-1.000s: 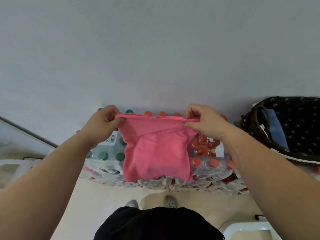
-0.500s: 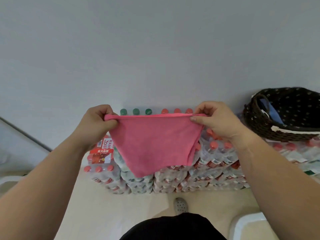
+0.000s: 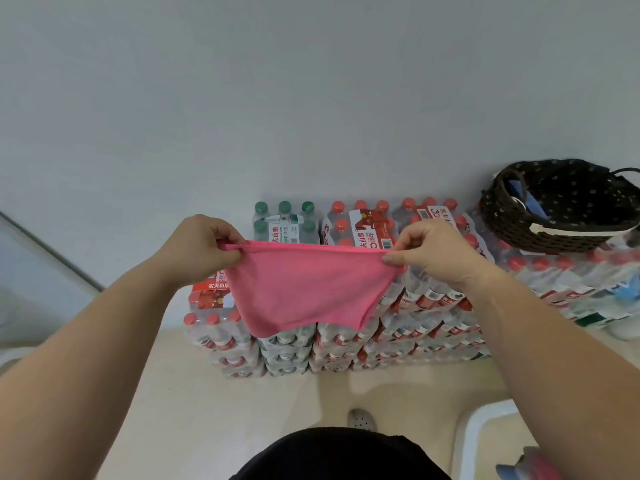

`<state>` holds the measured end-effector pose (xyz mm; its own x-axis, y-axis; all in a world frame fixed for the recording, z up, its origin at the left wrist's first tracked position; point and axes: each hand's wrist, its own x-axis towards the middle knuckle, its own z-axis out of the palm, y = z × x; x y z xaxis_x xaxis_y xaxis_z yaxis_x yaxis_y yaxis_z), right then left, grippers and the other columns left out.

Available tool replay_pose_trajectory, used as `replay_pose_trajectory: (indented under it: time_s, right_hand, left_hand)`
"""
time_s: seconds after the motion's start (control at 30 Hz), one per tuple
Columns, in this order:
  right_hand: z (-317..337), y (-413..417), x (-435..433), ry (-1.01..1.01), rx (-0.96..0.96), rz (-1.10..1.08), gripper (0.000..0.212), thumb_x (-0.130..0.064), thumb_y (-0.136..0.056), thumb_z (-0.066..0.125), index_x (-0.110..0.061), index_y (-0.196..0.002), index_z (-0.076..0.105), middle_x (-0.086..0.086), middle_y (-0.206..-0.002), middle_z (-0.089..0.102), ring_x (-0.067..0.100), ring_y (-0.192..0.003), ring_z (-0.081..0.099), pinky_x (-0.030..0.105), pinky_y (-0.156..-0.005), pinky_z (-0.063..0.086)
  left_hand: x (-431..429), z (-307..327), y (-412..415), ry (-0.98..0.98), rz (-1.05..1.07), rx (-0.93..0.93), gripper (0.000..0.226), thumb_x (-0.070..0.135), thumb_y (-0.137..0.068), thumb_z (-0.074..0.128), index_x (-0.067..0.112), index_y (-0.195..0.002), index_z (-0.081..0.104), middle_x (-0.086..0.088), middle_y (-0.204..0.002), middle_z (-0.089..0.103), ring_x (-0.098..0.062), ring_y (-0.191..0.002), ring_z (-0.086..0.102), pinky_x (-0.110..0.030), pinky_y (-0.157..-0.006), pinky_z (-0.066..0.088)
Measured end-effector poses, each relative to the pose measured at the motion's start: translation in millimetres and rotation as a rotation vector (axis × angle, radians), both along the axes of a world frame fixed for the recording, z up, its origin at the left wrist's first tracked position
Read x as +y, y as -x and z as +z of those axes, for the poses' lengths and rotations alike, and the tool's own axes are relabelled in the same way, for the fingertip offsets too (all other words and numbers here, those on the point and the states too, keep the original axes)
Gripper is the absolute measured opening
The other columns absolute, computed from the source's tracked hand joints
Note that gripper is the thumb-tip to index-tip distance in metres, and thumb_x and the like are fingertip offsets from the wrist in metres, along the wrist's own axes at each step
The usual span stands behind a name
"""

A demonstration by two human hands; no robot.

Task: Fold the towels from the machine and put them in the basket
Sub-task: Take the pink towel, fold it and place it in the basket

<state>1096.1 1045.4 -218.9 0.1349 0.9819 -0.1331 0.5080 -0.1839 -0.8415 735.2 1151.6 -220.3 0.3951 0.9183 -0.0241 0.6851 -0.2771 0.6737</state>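
Just in front of the bottle stack (image 3: 398, 334), my left grip (image 3: 204, 249) and right grip (image 3: 433, 252) each pinch an upper corner of the pink towel (image 3: 308, 289), fingers curled, its top edge taut and the rest hanging. On top of the stack, at its right end, sits the dark woven basket (image 3: 540, 230) with something blue inside.

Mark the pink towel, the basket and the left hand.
pink towel (image 3: 311, 285), head view, middle of hanging cloth.
basket (image 3: 512, 230), head view, woven front wall.
left hand (image 3: 201, 247), head view, back of hand.
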Motion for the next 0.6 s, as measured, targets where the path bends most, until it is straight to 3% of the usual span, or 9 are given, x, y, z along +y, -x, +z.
replay_pose_trajectory:
  time_s: [0.17, 0.33, 0.43, 0.53, 0.6]
  right_hand:
    - [0.0, -10.4, -7.0, 0.032, 0.009, 0.015, 0.013, -0.011, -0.073, 0.086, -0.009, -0.072, 0.073, 0.007, -0.077, 0.075, 0.020, -0.079, 0.072, 0.030, -0.077, 0.058]
    - [13.9, -30.2, -9.5, 0.037, 0.259, -0.011, 0.020, 0.008, -0.076, 0.076, -0.004, -0.067, 0.064, 0.010, -0.076, 0.072, 0.012, -0.071, 0.069, 0.019, -0.064, 0.054]
    - [14.8, -44.2, -5.2, 0.039, 0.391, -0.073, 0.017, 0.007, -0.075, 0.074, 0.002, -0.071, 0.058, 0.012, -0.074, 0.067, 0.013, -0.067, 0.066, 0.019, -0.058, 0.054]
    - [10.1, -50.8, -1.4, -0.003, 0.411, -0.119, 0.020, -0.008, -0.068, 0.078, -0.004, -0.067, 0.059, 0.015, -0.075, 0.065, 0.020, -0.074, 0.065, 0.029, -0.069, 0.057]
    - [7.7, -53.9, -1.3, -0.026, 0.410, -0.148, 0.021, -0.002, -0.076, 0.077, -0.006, -0.067, 0.058, 0.016, -0.076, 0.064, 0.021, -0.072, 0.064, 0.027, -0.065, 0.056]
  left_hand:
    - [-13.9, -10.0, -2.1, -0.008, -0.002, 0.049, 0.014, 0.019, -0.069, 0.089, 0.024, -0.067, 0.077, 0.013, -0.065, 0.072, -0.002, -0.065, 0.067, -0.017, -0.062, 0.050]
    - [-19.6, -7.9, -10.3, -0.029, -0.024, -0.003, 0.020, 0.006, -0.069, 0.088, 0.022, -0.067, 0.074, 0.012, -0.064, 0.072, -0.005, -0.060, 0.069, -0.012, -0.059, 0.052]
    - [-15.3, -7.1, -17.6, -0.058, -0.049, 0.003, 0.022, 0.002, -0.071, 0.084, 0.021, -0.066, 0.074, 0.013, -0.065, 0.071, -0.005, -0.062, 0.068, -0.009, -0.058, 0.049]
    - [-13.8, -4.0, -31.0, -0.026, 0.005, -0.066, 0.015, 0.000, -0.078, 0.078, 0.012, -0.069, 0.075, 0.002, -0.066, 0.072, -0.006, -0.054, 0.062, -0.014, -0.053, 0.049]
    - [-13.5, -2.9, -38.7, 0.077, 0.098, -0.240, 0.011, -0.007, -0.082, 0.069, -0.002, -0.073, 0.070, -0.015, -0.071, 0.071, -0.006, -0.049, 0.059, -0.015, -0.050, 0.047]
